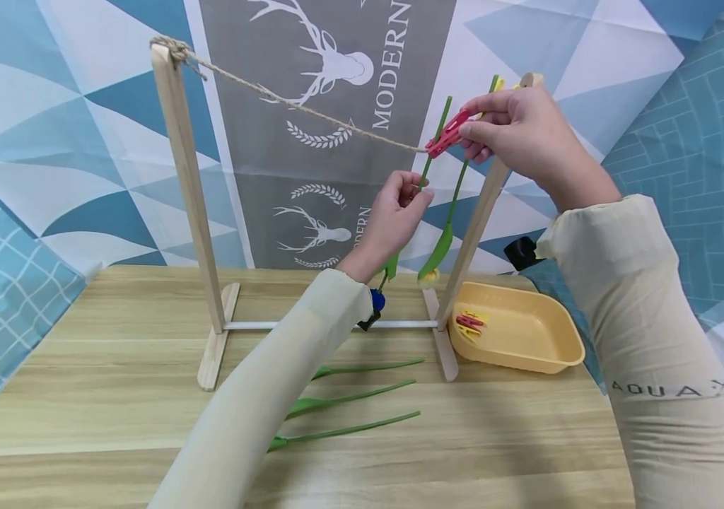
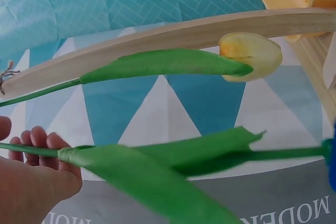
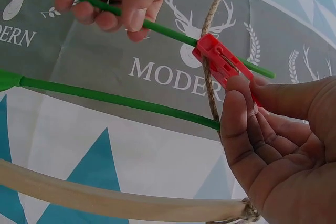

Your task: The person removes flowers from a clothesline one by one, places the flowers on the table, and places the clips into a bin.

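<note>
My left hand [image 1: 394, 215] pinches the green stem of an upside-down artificial flower [image 2: 126, 171] just above its leaves. Its blue head [image 1: 377, 300] hangs lowest, partly behind my sleeve. A red clothespin [image 3: 223, 59] sits across that stem and the twine [image 1: 292, 104], its handle end between the thumb and fingers of my right hand [image 1: 524, 134]. Beside it, an artificial yellow tulip [image 2: 257, 56] hangs head down, its stem running up behind my right hand. Part of a yellow clothespin [image 1: 498, 83] shows near that stem's top.
The twine spans two wooden posts [image 1: 187, 177] joined low by a white rod [image 1: 250, 325]. Several green-stemmed flowers [image 1: 352, 396] lie on the wooden table [image 1: 495, 438], their heads hidden by my left arm. Red and yellow clothespins [image 1: 469, 323] lie in a yellow tray [image 1: 546, 364].
</note>
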Demonstrator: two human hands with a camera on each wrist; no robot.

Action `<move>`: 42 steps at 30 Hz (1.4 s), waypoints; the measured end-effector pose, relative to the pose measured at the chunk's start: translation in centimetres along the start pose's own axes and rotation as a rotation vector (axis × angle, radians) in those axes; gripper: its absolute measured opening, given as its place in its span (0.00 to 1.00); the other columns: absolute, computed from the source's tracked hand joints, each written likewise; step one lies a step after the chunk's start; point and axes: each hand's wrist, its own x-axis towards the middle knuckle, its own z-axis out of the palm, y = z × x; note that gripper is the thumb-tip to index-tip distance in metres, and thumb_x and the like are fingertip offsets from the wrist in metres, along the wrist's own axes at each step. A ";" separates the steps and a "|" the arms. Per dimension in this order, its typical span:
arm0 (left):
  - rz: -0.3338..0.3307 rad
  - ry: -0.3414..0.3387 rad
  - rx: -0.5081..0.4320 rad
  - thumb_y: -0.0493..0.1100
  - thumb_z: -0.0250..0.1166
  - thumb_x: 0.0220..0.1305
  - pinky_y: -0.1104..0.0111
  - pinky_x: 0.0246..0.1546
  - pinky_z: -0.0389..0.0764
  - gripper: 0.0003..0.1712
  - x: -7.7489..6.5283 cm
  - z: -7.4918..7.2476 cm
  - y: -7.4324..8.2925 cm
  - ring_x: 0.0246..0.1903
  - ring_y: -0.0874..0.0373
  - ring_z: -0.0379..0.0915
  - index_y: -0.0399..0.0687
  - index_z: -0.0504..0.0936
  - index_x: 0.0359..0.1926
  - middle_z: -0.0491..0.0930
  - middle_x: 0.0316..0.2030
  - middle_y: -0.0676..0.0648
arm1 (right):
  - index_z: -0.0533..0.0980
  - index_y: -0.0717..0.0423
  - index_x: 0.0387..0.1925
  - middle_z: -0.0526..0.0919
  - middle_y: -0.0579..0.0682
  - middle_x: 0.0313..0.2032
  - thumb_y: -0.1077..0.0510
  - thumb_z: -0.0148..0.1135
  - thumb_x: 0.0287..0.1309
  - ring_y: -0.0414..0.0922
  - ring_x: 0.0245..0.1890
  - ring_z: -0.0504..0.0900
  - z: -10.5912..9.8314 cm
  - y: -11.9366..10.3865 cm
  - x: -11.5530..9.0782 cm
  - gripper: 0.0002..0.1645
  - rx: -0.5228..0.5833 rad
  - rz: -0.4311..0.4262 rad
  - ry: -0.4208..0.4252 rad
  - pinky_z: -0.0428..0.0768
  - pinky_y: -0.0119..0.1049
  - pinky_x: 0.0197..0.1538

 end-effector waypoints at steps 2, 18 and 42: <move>0.000 -0.001 -0.003 0.43 0.54 0.68 0.74 0.34 0.65 0.12 0.0 0.0 0.0 0.34 0.59 0.62 0.42 0.70 0.48 0.66 0.33 0.50 | 0.72 0.57 0.57 0.81 0.42 0.31 0.48 0.59 0.58 0.38 0.30 0.80 0.0 0.1 0.0 0.28 0.010 0.000 0.001 0.78 0.19 0.37; 0.062 -0.010 0.054 0.45 0.44 0.73 0.73 0.32 0.61 0.12 0.0 0.0 0.3 0.29 0.58 0.58 0.40 0.65 0.45 0.60 0.29 0.50 | 0.74 0.57 0.52 0.81 0.43 0.31 0.46 0.59 0.56 0.39 0.31 0.79 0.1 0.3 -0.3 0.26 0.010 -0.032 0.025 0.77 0.19 0.37; 0.081 -0.036 0.352 0.46 0.38 0.74 0.69 0.32 0.63 0.11 -1.4 -2.2 -0.3 0.30 0.55 0.59 0.43 0.60 0.39 0.60 0.31 0.47 | 0.76 0.58 0.45 0.81 0.47 0.32 0.50 0.67 0.48 0.38 0.28 0.80 -0.4 0.8 -1.7 0.24 0.406 -0.089 0.190 0.78 0.20 0.38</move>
